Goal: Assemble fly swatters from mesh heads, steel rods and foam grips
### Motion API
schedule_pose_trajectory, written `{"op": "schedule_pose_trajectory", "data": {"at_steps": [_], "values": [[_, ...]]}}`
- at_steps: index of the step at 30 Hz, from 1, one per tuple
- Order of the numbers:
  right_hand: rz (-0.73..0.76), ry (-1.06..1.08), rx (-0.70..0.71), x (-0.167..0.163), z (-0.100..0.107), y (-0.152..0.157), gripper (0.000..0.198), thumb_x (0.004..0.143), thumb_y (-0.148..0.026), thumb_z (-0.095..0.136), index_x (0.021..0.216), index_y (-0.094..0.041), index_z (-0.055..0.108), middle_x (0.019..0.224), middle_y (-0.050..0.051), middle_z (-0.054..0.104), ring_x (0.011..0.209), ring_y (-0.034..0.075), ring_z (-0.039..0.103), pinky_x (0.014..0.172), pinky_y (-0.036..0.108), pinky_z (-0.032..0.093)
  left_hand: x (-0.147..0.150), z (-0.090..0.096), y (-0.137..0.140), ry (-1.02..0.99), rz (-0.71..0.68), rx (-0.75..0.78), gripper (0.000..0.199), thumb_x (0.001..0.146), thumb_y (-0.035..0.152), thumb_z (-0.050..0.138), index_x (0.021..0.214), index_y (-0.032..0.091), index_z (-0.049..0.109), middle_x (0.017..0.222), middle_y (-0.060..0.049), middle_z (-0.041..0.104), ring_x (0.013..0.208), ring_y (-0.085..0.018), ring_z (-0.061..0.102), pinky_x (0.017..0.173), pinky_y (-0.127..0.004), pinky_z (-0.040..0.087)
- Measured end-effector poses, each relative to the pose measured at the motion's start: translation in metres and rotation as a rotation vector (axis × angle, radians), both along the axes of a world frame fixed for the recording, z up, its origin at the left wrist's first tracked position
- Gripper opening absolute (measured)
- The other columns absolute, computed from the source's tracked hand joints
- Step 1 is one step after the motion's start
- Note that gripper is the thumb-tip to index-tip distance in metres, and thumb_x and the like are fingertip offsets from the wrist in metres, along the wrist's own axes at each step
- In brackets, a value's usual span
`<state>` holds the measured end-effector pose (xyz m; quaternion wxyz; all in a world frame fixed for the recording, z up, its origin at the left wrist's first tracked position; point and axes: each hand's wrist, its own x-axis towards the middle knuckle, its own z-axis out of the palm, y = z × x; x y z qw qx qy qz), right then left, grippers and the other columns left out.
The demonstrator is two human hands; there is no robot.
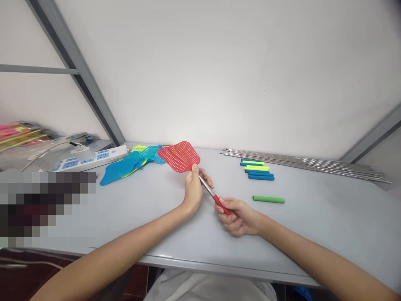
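Note:
A red fly swatter (180,157) with a metal shaft is held between my two hands, tilted above the table. My left hand (194,188) is closed at the neck, where the perforated red head meets the shaft. Around the red handle grip at the lower end, the fingers of my right hand (239,217) are wrapped. A single green grip sleeve (268,199) lies to the right of my right hand. Behind it, several blue and yellow grip sleeves (257,169) lie side by side.
Blue and yellow swatter heads (122,168) are piled at the back left, beside a white power strip (103,155). Long thin metal rods (297,163) lie along the back right. Bagged colourful items (21,136) sit far left. The grey table (150,225) meets a wall behind.

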<state>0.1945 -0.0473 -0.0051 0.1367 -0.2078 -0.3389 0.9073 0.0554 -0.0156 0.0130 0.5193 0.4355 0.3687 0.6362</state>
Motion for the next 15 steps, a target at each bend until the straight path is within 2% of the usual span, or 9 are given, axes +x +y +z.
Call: {"op": "schedule_pose_trajectory", "data": {"at_steps": [4, 8, 12, 15], "values": [[-0.026, 0.017, 0.040, 0.001, 0.003, 0.001, 0.026, 0.078, -0.042, 0.032, 0.069, -0.018, 0.037, 0.045, -0.008, 0.021, 0.031, 0.002, 0.010, 0.026, 0.012, 0.010, -0.009, 0.008, 0.004, 0.036, -0.077, 0.010, 0.034, 0.073, 0.047, 0.038, 0.068, 0.015, 0.049, 0.056, -0.001, 0.053, 0.046, -0.011, 0.051, 0.048, -0.023, 0.040], [-0.078, -0.025, 0.128, 0.009, 0.007, 0.007, 0.026, 0.077, -0.042, 0.032, 0.068, -0.018, 0.038, 0.046, -0.007, 0.020, 0.033, 0.003, 0.010, 0.027, 0.013, 0.009, -0.018, 0.027, 0.006, -0.018, -0.076, 0.160, 0.038, 0.073, 0.049, 0.035, 0.085, 0.017, 0.052, 0.083, -0.005, 0.056, 0.068, -0.014, 0.055, 0.060, -0.024, 0.042], [-0.148, -0.138, 0.286, 0.026, 0.012, 0.020, 0.027, 0.077, -0.041, 0.033, 0.068, -0.016, 0.041, 0.045, -0.007, 0.018, 0.035, 0.003, 0.011, 0.030, 0.014, 0.009, -0.036, 0.052, 0.006, -0.154, -0.087, 0.313, 0.052, 0.072, 0.058, 0.024, 0.090, 0.020, 0.053, 0.094, -0.006, 0.056, 0.084, -0.018, 0.053, 0.067, -0.026, 0.043], [-0.139, -0.231, 0.434, 0.045, 0.019, 0.032, 0.029, 0.077, -0.040, 0.036, 0.066, -0.014, 0.044, 0.045, -0.008, 0.017, 0.037, 0.003, 0.011, 0.032, 0.015, 0.009, -0.058, 0.068, 0.008, -0.170, -0.145, 0.253, 0.057, 0.072, 0.059, 0.023, 0.091, 0.017, 0.055, 0.091, -0.008, 0.058, 0.087, -0.020, 0.052, 0.068, -0.028, 0.043]]}}
